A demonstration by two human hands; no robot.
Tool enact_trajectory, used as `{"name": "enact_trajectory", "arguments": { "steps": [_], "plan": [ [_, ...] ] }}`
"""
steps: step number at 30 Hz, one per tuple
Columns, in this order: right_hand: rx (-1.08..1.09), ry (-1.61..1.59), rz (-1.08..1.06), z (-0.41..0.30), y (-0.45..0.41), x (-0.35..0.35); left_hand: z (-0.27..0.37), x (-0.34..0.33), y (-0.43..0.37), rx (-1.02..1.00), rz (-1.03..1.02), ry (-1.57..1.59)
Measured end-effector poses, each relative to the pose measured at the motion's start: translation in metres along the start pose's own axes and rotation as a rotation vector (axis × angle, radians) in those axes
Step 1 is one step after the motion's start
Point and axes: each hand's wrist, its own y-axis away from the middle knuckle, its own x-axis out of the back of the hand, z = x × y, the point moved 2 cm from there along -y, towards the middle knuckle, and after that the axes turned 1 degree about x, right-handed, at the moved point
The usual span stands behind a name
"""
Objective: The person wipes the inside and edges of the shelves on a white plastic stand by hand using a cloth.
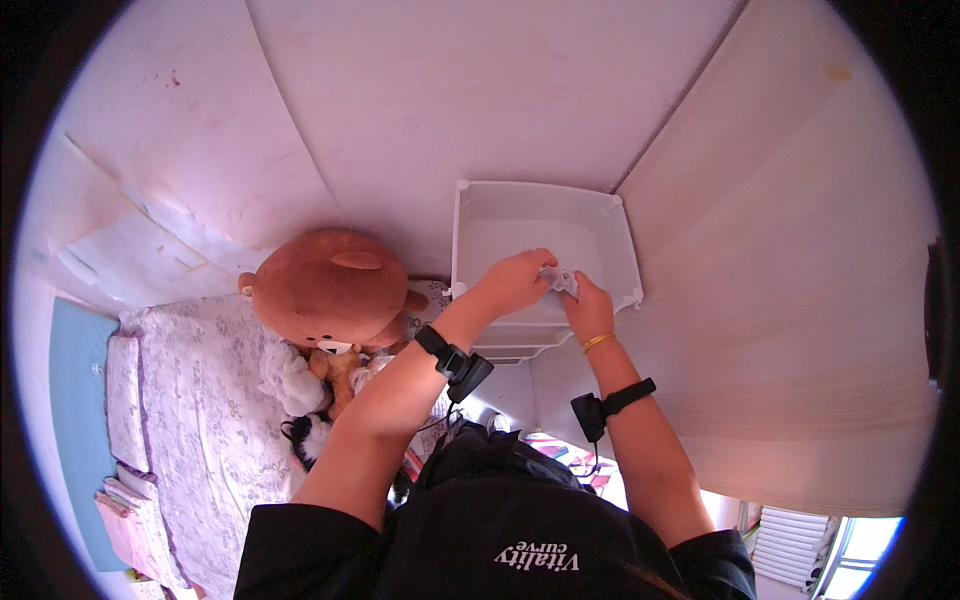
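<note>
Between my two hands is a small crumpled bundle of thin whitish material (559, 280), perhaps cloth or plastic; I cannot tell which. My left hand (517, 281) pinches it from the left side, and my right hand (589, 306) grips its right end. Both hands are above the front part of a white plastic storage rack (544, 202), whose top tray has raised walls and round corner posts. Lower tiers of the rack show beneath my wrists. The bundle's underside is hidden.
Left of the rack, a bed (210, 390) with a floral sheet bears a large brown teddy bear (330, 281), a white plush toy (292, 379) and a black-and-white plush cat (306, 439). A wooden panel (772, 285) rises close on the right. Black devices are strapped to both forearms.
</note>
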Motion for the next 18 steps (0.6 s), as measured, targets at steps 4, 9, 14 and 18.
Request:
{"name": "enact_trajectory", "arguments": {
  "steps": [4,9,14,18],
  "plan": [
    [-0.081,0.03,0.095,0.019,-0.008,-0.001,-0.003,0.03,0.02,-0.133,0.342,-0.271],
    [-0.243,0.08,0.147,0.026,-0.033,0.006,-0.021,0.052,0.033,-0.123,0.548,-0.408],
    [-0.23,0.027,0.347,0.027,-0.081,0.021,-0.04,0.048,0.035,-0.051,0.582,-0.445],
    [-0.239,0.018,0.37,0.038,-0.126,0.03,-0.038,0.047,0.036,0.038,0.516,-0.465]
  ]
}}
